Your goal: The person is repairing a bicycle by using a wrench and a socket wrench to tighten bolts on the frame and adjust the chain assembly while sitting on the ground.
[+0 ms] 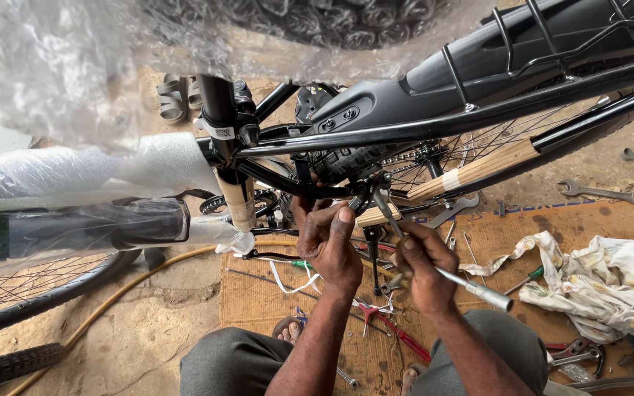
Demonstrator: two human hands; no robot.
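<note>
I squat under a black bicycle frame (376, 128) partly wrapped in clear plastic. My left hand (329, 238) reaches up and pinches a small part at the frame's lower joint, beside the rear wheel's knobby tyre (346, 163). My right hand (423, 268) grips a long silver socket wrench (471, 287), its thin end angled up to the same joint. Both hands work close together, nearly touching. The fastener itself is hidden by my fingers.
A cardboard sheet (537, 227) on the dirt floor carries a crumpled white rag (610, 282), spanners (610, 193), red-handled pliers (387, 326) and screwdrivers. A yellow hose (133, 290) curves at left. Another wheel (31, 301) stands at lower left.
</note>
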